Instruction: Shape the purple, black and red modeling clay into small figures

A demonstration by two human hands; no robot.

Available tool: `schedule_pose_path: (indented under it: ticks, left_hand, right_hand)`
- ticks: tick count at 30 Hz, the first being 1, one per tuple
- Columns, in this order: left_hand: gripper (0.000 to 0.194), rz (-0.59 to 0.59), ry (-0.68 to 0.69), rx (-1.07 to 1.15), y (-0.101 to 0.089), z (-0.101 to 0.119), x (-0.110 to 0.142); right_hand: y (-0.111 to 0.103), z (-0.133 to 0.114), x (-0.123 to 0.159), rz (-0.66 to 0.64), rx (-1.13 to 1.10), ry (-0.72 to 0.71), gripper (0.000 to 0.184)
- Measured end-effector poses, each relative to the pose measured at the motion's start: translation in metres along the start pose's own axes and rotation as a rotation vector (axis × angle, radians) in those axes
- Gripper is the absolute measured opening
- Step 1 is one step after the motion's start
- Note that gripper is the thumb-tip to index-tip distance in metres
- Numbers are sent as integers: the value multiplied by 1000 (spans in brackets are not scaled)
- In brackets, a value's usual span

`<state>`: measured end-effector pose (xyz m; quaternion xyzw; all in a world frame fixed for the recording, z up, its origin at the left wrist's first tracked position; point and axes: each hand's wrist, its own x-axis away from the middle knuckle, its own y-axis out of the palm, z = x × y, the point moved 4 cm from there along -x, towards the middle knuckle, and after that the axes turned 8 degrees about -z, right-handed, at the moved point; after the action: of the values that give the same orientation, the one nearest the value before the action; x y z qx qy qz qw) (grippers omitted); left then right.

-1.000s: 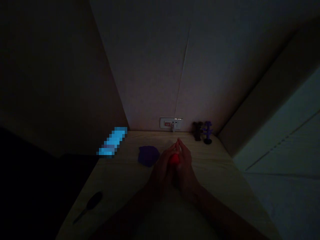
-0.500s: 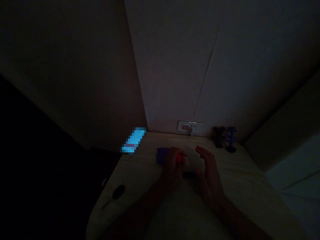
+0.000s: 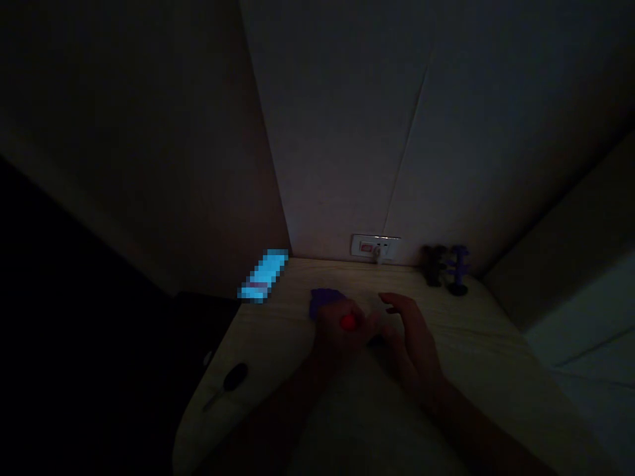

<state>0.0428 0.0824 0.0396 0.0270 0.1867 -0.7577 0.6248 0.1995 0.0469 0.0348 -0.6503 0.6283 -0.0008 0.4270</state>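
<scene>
The room is very dark. My left hand (image 3: 335,334) is closed around a small red object (image 3: 348,322) above a pale wooden table (image 3: 278,357). My right hand (image 3: 409,334) hovers just to its right with fingers curved and apart, nothing visible in it. A small dark thing (image 3: 377,340) lies on the table between the hands. A purple lump (image 3: 325,301) rests just behind my left hand.
A glowing blue screen (image 3: 262,274) lies at the table's far left corner. A wall socket (image 3: 374,246) sits at the back wall. Two small figures, one dark (image 3: 432,264) and one purple (image 3: 459,270), stand at the back right. A dark key-like object (image 3: 228,383) lies near the left edge.
A second ago both hands were pressed together around the red object. They have parted: the left keeps the red object, the right has drawn away and now drifts back towards it.
</scene>
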Motion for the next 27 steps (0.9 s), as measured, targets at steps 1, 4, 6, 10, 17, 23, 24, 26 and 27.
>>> schedule_pose_path:
  ticks: [1, 4, 6, 10, 17, 23, 24, 26, 27]
  left_hand:
    - [41, 3, -18, 6, 1, -2, 0]
    - [49, 10, -50, 16, 3, -5, -1]
    - [52, 16, -64, 23, 4, -7, -1]
    - [55, 42, -81, 24, 3, -7, -2]
    - [59, 29, -81, 19, 3, -4, -4]
    - [62, 105, -61, 33, -9, 1, -10]
    - [62, 127, -60, 38, -13, 1, -12]
    - [61, 181, -59, 53, -22, -1, -16]
    - [61, 212, -62, 64, -26, -2, -18]
  right_hand:
    - [-1, -1, 0, -3, -3, -4, 37]
    - [-2, -4, -1, -18, -14, -14, 35]
    - [-2, -6, -2, -25, -18, -13, 34]
    - [-3, -7, -3, -7, -25, -29, 31]
    - [-2, -5, -3, -3, -18, -1, 29]
    - [3, -4, -4, 31, -24, -45, 24]
    - [5, -3, -4, 37, -22, -50, 24]
    - [8, -1, -3, 39, -17, -51, 23]
    - [9, 0, -3, 39, -15, -51, 23]
